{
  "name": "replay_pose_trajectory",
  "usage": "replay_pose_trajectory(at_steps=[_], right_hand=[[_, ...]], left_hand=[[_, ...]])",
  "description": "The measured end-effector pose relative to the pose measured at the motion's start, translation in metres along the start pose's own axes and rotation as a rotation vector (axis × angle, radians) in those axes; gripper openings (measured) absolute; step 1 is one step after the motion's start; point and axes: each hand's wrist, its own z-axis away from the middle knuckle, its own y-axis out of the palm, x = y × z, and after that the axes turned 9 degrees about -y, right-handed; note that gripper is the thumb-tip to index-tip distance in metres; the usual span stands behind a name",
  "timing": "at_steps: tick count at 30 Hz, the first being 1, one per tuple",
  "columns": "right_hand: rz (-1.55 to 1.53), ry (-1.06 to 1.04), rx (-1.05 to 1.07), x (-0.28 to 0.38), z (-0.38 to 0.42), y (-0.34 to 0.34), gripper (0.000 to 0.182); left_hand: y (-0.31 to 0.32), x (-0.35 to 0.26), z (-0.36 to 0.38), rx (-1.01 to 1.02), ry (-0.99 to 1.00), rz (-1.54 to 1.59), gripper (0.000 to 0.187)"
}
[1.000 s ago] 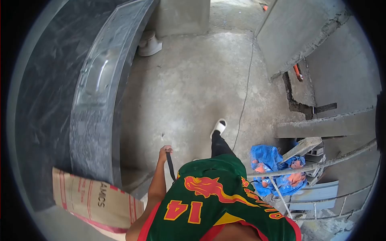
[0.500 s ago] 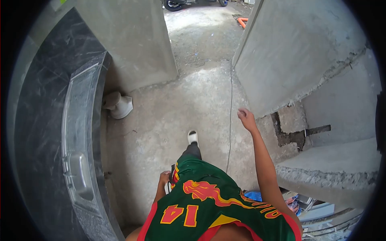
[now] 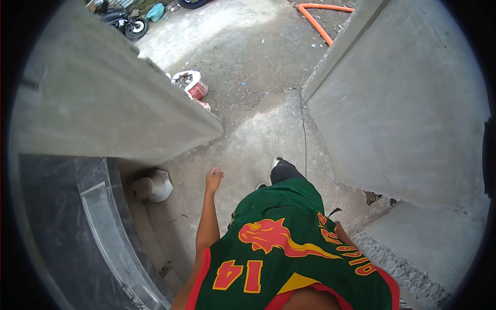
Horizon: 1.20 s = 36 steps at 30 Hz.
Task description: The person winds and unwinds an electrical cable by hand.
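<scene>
My left hand (image 3: 214, 179) swings out in front of my body, above the concrete floor (image 3: 243, 170). Its fingers are loosely bent and apart, and nothing shows in them. The closest object is a pale pedestal-like piece (image 3: 160, 186) on the floor to its left, apart from the hand. Of my right arm only a short stretch (image 3: 341, 233) appears beside my green jersey (image 3: 289, 206). The right hand itself is hidden behind the jersey, where a small dark tip (image 3: 335, 211) sticks out.
Concrete walls (image 3: 382, 103) flank a doorway. A dark counter (image 3: 62, 217) with a metal sink (image 3: 111, 227) runs along the left. A thin cable (image 3: 305, 139) crosses the floor. Outside are an open sack (image 3: 194, 85), an orange pipe (image 3: 315, 23) and a motorcycle (image 3: 129, 23).
I have stepped closer to the doorway, and more of the outside shows. My left hand has swung forward; my right hand has swung back out of sight.
</scene>
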Motion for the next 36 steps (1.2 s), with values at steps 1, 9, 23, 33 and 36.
replay_pose_trajectory(at_steps=[1,9,23,33,36], right_hand=[[0.004,-0.015,0.017,0.013,-0.01,-0.016,0.029],[0.398,-0.479,-0.219,0.283,-0.134,-0.305,0.028],[-0.55,-0.613,-0.699,0.637,-0.234,-0.723,0.039],[-0.783,-0.193,-0.746,0.642,-0.309,-0.837,0.027],[-0.923,-0.15,-0.76,0.663,-0.344,-0.907,0.026]], left_hand=[[0.004,-0.044,-0.025,0.015,0.072,-0.004,0.032],[0.059,-0.152,-0.242,-0.11,-0.257,-0.02,0.03],[0.16,-0.378,-0.545,0.295,-0.495,-0.385,0.023],[0.257,-0.869,-0.904,0.191,0.01,-0.183,0.033],[0.307,-0.965,-0.972,0.168,0.075,-0.207,0.034]])
